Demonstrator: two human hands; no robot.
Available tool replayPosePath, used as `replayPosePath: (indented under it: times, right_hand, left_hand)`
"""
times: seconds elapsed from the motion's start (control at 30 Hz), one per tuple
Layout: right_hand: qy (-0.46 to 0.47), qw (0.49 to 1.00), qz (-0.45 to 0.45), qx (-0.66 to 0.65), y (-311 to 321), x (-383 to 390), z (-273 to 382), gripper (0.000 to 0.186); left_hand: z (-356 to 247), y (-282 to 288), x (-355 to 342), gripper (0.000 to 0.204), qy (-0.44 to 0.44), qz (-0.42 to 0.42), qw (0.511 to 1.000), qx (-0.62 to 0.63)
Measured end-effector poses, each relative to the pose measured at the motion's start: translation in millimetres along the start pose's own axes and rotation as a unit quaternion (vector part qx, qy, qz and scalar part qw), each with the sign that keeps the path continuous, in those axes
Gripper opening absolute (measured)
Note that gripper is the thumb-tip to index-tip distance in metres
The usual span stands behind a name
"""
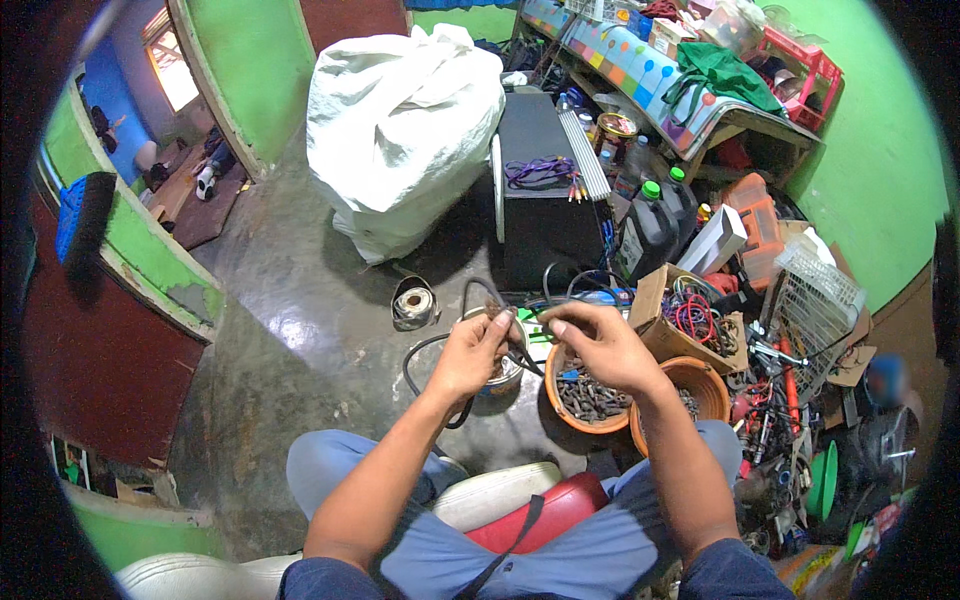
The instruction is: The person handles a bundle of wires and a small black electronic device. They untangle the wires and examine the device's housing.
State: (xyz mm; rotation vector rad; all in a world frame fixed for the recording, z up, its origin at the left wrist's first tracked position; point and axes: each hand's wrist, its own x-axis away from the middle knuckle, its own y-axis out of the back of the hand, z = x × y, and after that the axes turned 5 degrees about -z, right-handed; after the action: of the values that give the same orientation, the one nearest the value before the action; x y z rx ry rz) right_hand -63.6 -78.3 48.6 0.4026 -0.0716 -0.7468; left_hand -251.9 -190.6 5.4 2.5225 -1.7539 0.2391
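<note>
A black cable (pixel 408 368) loops over the floor and up between my two hands. My left hand (pixel 470 352) is closed in a pinch on it, thumb uppermost. My right hand (pixel 608 345) has its fingers bent together beside a stretch of the cable; its fingertips are partly hidden, and what they pinch is too small to make out. Below and between the hands stands a round can (pixel 505 383), mostly covered by them. Close by on the right, an orange tub (pixel 590 427) holds many small dark metal pieces.
A second orange tub (pixel 715 378) and a cardboard box of wires (pixel 650 318) stand at right. A tape roll (pixel 413 303) lies on the floor. Farther back are a white sack (pixel 400 130), a black speaker-like box (pixel 550 235) and black jugs (pixel 650 235). Tools crowd the right.
</note>
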Motion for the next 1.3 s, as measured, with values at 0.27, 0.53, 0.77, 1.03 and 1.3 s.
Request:
replayPosePath:
  times: [0.27,0.53,0.77,1.03,1.3]
  right_hand:
    - [0.009,0.998,-0.002,-0.056,-20,-2,-3,0.031]
    - [-0.023,0.996,0.019,-0.079,-18,-1,3,0.032]
    - [-0.068,0.986,0.03,-0.148,-21,1,6,0.025]
    - [-0.068,0.963,-0.039,-0.256,-14,-2,2,0.015]
    - [-0.082,0.952,-0.113,-0.273,-3,-7,-1,0.018]
  left_hand:
    - [3,-13,9,0.041,-0.001,0.118,0.989,-0.088]
    - [0,-10,10,0.033,-0.036,0.116,0.98,-0.155]
    - [6,-15,8,0.034,-0.121,0.078,0.982,-0.123]
    - [-12,-8,12,0.033,-0.085,0.093,0.977,-0.174]
    - [-17,-7,10,0.028,-0.202,0.037,0.949,-0.239]
